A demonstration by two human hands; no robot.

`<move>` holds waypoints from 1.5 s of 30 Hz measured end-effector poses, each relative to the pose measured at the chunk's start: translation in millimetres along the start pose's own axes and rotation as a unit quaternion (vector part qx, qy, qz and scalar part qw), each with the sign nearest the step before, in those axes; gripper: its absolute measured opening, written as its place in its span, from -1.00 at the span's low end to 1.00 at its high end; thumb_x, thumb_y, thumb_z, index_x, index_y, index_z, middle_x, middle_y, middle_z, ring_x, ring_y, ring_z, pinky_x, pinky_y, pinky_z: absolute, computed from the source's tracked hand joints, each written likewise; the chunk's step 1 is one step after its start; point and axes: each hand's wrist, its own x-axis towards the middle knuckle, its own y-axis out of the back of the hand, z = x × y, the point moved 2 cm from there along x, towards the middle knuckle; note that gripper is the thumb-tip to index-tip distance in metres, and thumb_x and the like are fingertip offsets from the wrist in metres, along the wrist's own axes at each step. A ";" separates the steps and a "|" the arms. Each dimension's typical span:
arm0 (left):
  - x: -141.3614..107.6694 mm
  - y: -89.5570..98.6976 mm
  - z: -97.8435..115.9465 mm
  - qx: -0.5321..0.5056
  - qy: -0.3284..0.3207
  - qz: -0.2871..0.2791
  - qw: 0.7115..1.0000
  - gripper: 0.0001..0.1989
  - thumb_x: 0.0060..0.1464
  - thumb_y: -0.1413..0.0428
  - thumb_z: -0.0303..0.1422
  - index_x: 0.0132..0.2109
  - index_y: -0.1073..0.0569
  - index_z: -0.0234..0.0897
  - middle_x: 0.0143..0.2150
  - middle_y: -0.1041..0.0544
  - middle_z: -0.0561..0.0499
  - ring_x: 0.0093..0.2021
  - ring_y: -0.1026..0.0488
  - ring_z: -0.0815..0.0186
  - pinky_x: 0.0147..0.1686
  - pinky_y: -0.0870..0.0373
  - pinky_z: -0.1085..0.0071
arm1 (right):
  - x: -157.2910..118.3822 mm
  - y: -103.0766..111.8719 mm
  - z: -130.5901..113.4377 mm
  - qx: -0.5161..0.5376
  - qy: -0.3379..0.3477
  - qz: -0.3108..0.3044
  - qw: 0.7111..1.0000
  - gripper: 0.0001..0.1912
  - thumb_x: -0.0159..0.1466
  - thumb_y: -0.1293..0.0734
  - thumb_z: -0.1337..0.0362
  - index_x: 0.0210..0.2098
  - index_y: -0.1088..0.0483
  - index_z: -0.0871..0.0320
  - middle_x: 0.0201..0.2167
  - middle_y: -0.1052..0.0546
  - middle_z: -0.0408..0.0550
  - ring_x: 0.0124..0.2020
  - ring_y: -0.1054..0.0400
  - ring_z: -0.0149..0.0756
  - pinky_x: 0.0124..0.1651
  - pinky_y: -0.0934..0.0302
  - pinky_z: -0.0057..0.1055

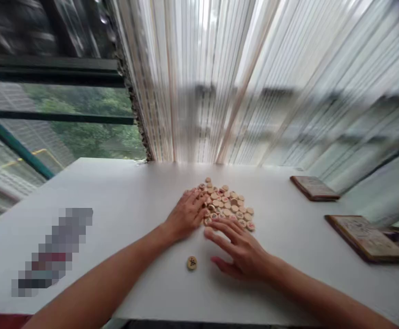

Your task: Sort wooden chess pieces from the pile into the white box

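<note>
Many round wooden Chinese chess pieces [227, 201] lie bunched in a loose heap on the white table [134, 278]. Some show red or dark characters, others a plain face. My left hand [186, 212] lies at the heap's left edge, fingers stretched out over a few pieces. At the near edge is my right hand [242, 249], palm down, its fingers spread and its fingertips beside the closest pieces. Neither hand grips a piece. One single chess piece [192, 262] with a dark character sits apart, between my forearms on the near side.
Two flat wood-edged boards [315, 188] [367, 237] lie along the table's right side. A pixelated long object [57, 251] lies at the left. Striped sheer curtains [213, 91] hang behind the table, and a window with a dark green frame [62, 116] stands at the left.
</note>
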 end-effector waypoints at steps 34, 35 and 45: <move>-0.9 2.1 1.5 0.098 0.088 -0.062 0.989 -0.35 0.45 0.07 0.00 0.54 -0.19 -0.13 0.58 -0.15 -0.26 0.59 -0.05 -0.08 0.53 0.04 -0.11 | -19.7 -23.7 94.4 -0.143 -0.365 -0.193 0.900 -0.19 0.47 -0.15 -0.24 0.58 -0.02 -0.04 0.59 -0.07 0.14 0.59 0.15 0.26 0.50 0.03 0.25; -1.2 1.7 -1.2 0.103 0.099 -0.057 0.988 -0.36 0.45 0.07 -0.01 0.53 -0.21 -0.11 0.59 -0.14 -0.25 0.59 -0.05 -0.10 0.53 0.03 -0.13 | -18.9 -22.2 95.4 -0.139 -0.375 -0.196 0.895 -0.18 0.48 -0.14 -0.24 0.58 -0.01 -0.02 0.59 -0.06 0.15 0.60 0.16 0.24 0.52 0.06 0.22; 18.0 0.6 -5.9 0.098 0.142 -0.056 0.983 -0.33 0.46 0.10 -0.05 0.56 -0.13 -0.21 0.58 -0.16 -0.29 0.56 -0.09 -0.18 0.50 -0.01 -0.22 | 5.8 -17.7 100.1 -0.080 -0.340 -0.166 0.922 -0.20 0.50 -0.09 -0.25 0.58 -0.03 0.01 0.61 0.00 0.13 0.63 0.29 0.16 0.55 0.15 0.20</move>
